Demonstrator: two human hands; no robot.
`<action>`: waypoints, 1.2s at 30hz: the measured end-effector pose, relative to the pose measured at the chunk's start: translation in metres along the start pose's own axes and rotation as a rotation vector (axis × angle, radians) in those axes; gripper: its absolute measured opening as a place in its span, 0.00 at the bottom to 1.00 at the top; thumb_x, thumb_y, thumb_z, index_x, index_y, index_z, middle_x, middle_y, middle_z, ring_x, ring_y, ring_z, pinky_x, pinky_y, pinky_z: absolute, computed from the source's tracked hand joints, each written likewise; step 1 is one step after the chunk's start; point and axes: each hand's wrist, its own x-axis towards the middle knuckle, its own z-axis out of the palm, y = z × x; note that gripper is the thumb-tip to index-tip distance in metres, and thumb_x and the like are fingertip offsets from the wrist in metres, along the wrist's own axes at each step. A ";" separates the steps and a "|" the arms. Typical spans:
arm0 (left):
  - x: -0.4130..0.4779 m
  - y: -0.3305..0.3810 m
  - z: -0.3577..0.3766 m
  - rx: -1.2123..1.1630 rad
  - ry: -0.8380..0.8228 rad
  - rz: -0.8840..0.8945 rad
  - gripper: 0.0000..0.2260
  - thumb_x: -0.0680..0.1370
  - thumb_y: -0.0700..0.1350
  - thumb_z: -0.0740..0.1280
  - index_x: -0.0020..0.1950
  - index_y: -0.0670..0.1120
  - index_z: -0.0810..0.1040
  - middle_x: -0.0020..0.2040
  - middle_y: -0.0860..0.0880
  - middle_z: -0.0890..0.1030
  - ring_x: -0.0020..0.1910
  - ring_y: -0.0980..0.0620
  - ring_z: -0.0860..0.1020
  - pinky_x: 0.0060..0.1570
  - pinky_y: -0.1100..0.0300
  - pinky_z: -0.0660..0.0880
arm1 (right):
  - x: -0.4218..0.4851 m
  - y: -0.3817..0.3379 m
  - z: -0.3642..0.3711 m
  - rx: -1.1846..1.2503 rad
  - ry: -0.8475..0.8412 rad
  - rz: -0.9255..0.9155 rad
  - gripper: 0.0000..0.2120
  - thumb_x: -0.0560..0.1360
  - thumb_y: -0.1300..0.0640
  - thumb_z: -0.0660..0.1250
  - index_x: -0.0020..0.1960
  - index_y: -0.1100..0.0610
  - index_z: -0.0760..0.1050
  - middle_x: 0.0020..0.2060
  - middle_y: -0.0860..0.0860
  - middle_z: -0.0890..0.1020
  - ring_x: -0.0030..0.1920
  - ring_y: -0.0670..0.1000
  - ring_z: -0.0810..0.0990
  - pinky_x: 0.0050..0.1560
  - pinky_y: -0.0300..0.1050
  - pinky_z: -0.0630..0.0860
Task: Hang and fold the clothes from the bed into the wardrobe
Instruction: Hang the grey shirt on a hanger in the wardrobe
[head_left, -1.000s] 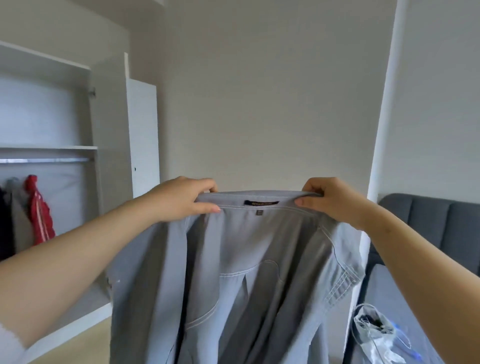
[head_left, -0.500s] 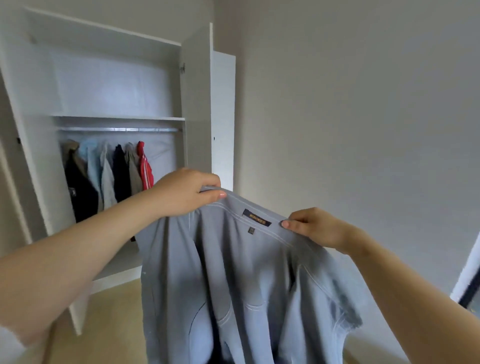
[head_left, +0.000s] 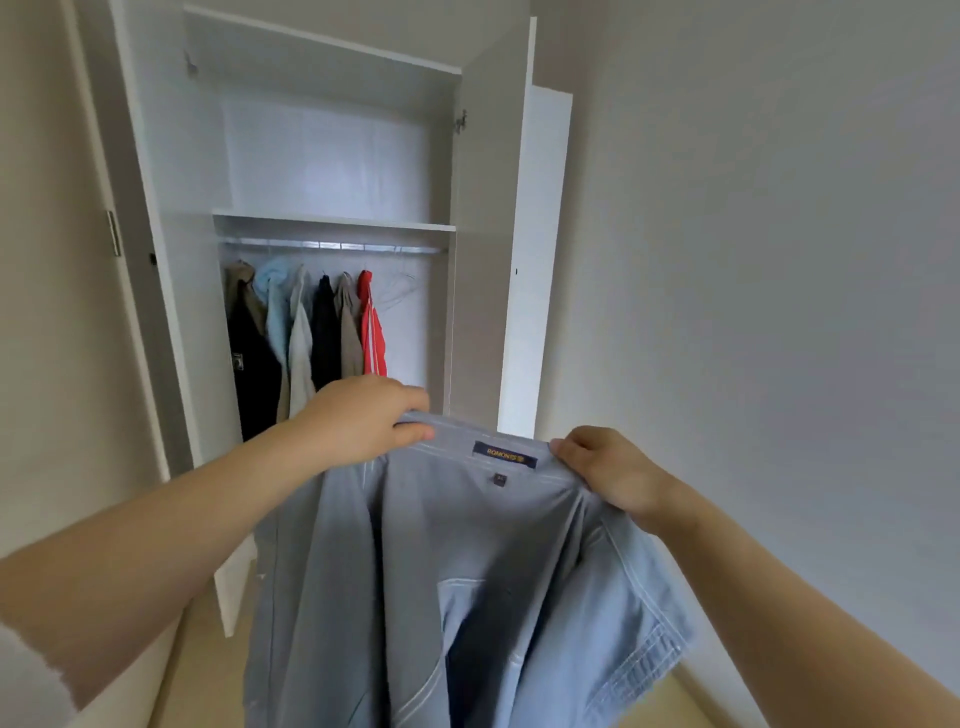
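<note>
I hold up a light blue short-sleeved shirt (head_left: 467, 571) by its collar, inside facing me, with a dark label at the neck. My left hand (head_left: 358, 421) grips the collar's left end and my right hand (head_left: 608, 473) pinches its right end. The shirt hangs down in front of me. Behind it stands the open white wardrobe (head_left: 332, 223). Its metal rail (head_left: 332, 245) carries several hung garments (head_left: 301, 338), the rightmost one red (head_left: 371, 332). Empty wire hangers (head_left: 402, 291) hang to the right of the red one.
The wardrobe's right door (head_left: 535, 260) stands open toward the grey wall (head_left: 753, 260). Another door panel (head_left: 104, 234) is at the left. An upper shelf (head_left: 332, 221) sits above the rail. Light wooden floor (head_left: 197, 670) shows below.
My view has swung left, away from the bed and toward the wardrobe, which now sits closer and more central. Both hands keep their hold on the shirt collar.
</note>
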 end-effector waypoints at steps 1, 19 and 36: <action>0.004 -0.013 0.010 -0.017 -0.019 -0.017 0.14 0.77 0.57 0.62 0.43 0.46 0.72 0.39 0.46 0.76 0.42 0.47 0.75 0.38 0.55 0.69 | 0.012 -0.002 0.005 -0.014 0.014 -0.027 0.15 0.77 0.50 0.64 0.34 0.56 0.70 0.30 0.50 0.72 0.30 0.46 0.68 0.30 0.34 0.65; 0.056 -0.233 0.135 -0.550 -0.346 -0.411 0.12 0.80 0.49 0.60 0.36 0.52 0.72 0.38 0.52 0.75 0.40 0.54 0.74 0.39 0.62 0.68 | 0.222 -0.005 0.132 -0.203 0.074 0.051 0.16 0.72 0.48 0.70 0.34 0.57 0.71 0.29 0.49 0.72 0.30 0.46 0.69 0.28 0.37 0.64; 0.236 -0.304 0.203 -1.544 0.026 -1.269 0.12 0.76 0.50 0.64 0.39 0.43 0.78 0.26 0.45 0.80 0.26 0.49 0.79 0.28 0.62 0.74 | 0.462 0.031 0.185 0.264 0.099 0.073 0.17 0.75 0.51 0.67 0.45 0.67 0.76 0.36 0.57 0.76 0.35 0.50 0.72 0.34 0.40 0.70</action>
